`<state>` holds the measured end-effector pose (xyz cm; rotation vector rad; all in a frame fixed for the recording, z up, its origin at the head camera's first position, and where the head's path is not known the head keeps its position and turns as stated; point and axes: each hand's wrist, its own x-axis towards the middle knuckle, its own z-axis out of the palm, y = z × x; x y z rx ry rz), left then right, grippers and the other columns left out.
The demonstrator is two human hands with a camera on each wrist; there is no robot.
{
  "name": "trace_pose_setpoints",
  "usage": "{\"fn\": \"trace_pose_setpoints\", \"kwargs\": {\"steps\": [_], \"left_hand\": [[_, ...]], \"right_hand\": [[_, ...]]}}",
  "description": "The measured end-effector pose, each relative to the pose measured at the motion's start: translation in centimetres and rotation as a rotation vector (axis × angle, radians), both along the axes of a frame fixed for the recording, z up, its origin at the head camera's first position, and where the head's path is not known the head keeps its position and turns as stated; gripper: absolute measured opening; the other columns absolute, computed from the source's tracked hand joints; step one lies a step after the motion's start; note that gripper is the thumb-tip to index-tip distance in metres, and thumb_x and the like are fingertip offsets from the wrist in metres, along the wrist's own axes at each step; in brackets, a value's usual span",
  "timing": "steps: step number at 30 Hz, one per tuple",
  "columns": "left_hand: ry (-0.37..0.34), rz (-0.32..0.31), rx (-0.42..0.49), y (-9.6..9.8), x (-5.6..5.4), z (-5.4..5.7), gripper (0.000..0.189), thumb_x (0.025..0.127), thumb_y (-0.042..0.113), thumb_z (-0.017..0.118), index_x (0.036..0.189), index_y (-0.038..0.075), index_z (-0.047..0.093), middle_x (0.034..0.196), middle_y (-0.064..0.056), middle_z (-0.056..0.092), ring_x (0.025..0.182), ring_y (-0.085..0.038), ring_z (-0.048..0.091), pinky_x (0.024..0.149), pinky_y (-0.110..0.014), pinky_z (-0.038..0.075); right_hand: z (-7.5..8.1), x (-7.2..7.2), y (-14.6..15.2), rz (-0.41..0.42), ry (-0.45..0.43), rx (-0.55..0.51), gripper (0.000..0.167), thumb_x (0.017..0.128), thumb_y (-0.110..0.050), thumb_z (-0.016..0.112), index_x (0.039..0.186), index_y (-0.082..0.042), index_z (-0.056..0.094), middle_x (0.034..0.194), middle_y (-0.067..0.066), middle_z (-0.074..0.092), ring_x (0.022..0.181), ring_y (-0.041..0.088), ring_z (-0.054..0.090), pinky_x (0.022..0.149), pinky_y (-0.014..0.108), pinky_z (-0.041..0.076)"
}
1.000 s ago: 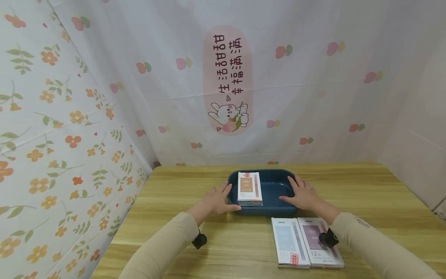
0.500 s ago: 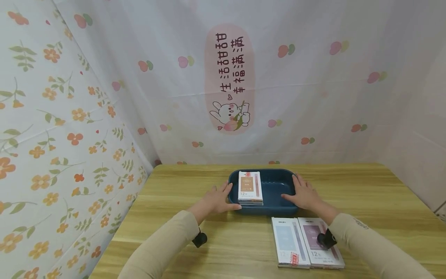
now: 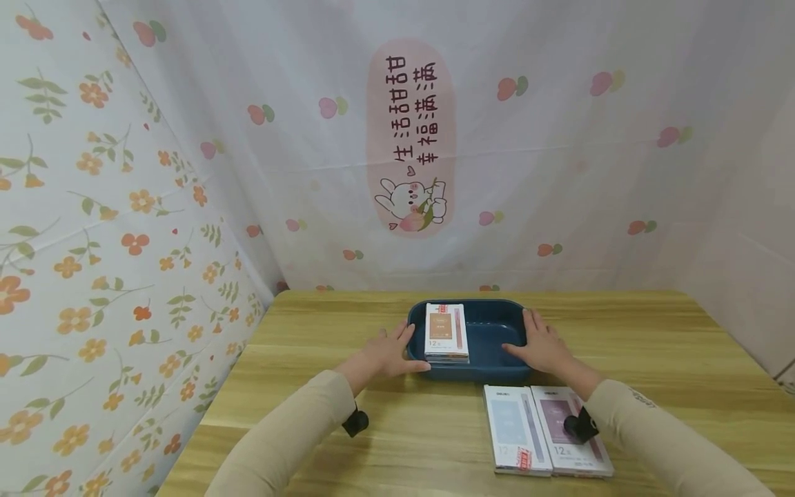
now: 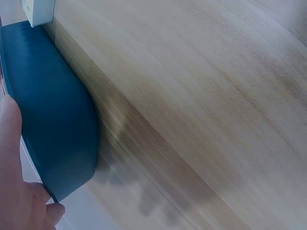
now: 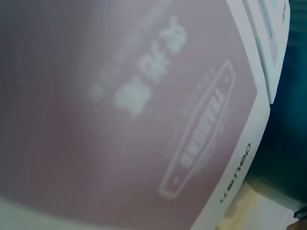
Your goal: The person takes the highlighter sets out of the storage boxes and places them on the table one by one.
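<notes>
A dark blue rectangular tray point(image 3: 497, 343) stands near the back of the table. Inside it, at the left, lies a stack of flat white boxes, the top box point(image 3: 445, 328) with a brown panel and "12" on it. My left hand point(image 3: 388, 353) holds the tray's left end, thumb along the front rim; the left wrist view shows the thumb point(image 4: 9, 122) against the rim. At the right end my right hand point(image 3: 545, 348) grips the rim, its thumb reaching inside. Its other fingertips are partly hidden.
In front of the tray two white boxes lie side by side, a light blue-panelled box point(image 3: 515, 429) and a purple-panelled box point(image 3: 568, 431) under my right wrist. The wooden table point(image 3: 298, 331) meets a patterned curtain point(image 3: 298, 172) behind and at the left.
My right hand's fingers have shifted slightly rightward along the tray's end. The view has tilted a little; the tray and boxes look otherwise the same.
</notes>
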<state>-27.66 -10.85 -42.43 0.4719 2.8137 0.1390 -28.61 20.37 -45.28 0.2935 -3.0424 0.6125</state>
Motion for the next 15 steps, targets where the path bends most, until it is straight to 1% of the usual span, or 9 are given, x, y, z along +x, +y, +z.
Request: {"fn": "trace_pose_setpoints", "kwargs": {"steps": [6,12,15], "left_hand": [[0.005,-0.003,0.000,0.10,0.14,0.28,0.096,0.076,0.077,0.040,0.148,0.020,0.014,0.154,-0.003,0.011,0.131,-0.046,0.025,0.100,-0.056,0.030],[0.013,-0.004,-0.024,0.12,0.18,0.18,0.095,0.077,0.076,0.039,0.148,0.021,0.013,0.154,-0.002,0.011,0.132,-0.045,0.026,0.099,-0.054,0.033],[0.001,0.000,-0.023,0.12,0.14,0.20,0.094,0.077,0.075,0.040,0.149,0.020,0.012,0.154,-0.002,0.010,0.132,-0.045,0.025,0.099,-0.054,0.033]], "right_hand": [[-0.26,-0.05,0.19,0.007,0.036,0.025,0.088,0.083,-0.042,0.060,0.140,0.011,0.019,0.145,0.031,0.011,0.118,0.063,0.024,0.090,0.072,0.023],[-0.38,-0.18,0.28,0.021,0.020,0.016,0.087,0.084,-0.043,0.059,0.140,0.010,0.019,0.146,0.030,0.010,0.118,0.065,0.022,0.090,0.072,0.022],[-0.33,-0.20,0.21,0.023,0.017,0.010,0.087,0.084,-0.043,0.059,0.140,0.011,0.019,0.145,0.031,0.011,0.118,0.065,0.022,0.089,0.072,0.023]]}}
